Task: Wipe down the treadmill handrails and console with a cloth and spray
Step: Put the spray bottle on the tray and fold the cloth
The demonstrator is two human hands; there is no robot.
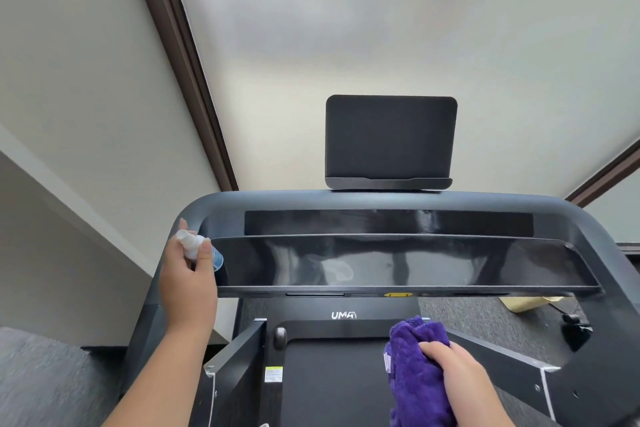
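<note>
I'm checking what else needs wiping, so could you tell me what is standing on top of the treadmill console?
A dark tablet holder stands upright on the console top, right of centre, its ledge empty. The wall directly behind it is hidden. The left hand holds the spray bottle at the console's left end.

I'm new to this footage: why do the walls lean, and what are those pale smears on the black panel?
Head view: the wide-angle lens bends the wall trim; the smears are reflections and glare on the glossy console; the spray bottle in the left hand looks slightly soft; the cloth stays sharp.
</note>
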